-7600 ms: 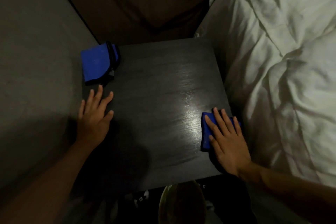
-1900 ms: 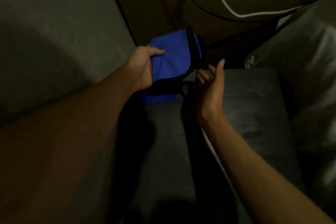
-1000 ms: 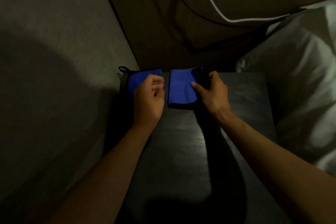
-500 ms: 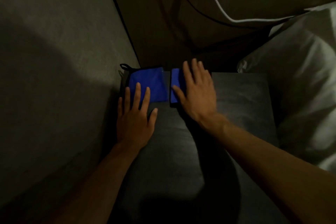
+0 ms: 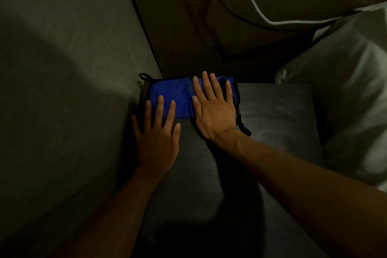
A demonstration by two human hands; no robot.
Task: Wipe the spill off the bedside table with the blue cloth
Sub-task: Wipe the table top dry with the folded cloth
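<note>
Two folded blue cloths with black trim lie side by side at the far left corner of the dark bedside table (image 5: pixel 278 123). My left hand (image 5: pixel 156 134) lies flat, its fingertips on the near edge of the left blue cloth (image 5: pixel 169 95). Spread flat over the right blue cloth (image 5: pixel 223 81), my right hand (image 5: pixel 213 109) hides most of it. Neither hand grips anything. No spill shows on the dim tabletop.
A grey wall (image 5: pixel 69 73) runs close along the table's left side. White bedding and a pillow (image 5: pixel 345 90) press against the right edge. A white cable (image 5: pixel 257 9) and a dark cable hang behind the table.
The right cloth has slid left until it touches the left cloth. Both hands stay flat on the cloths, and the view has drawn slightly closer.
</note>
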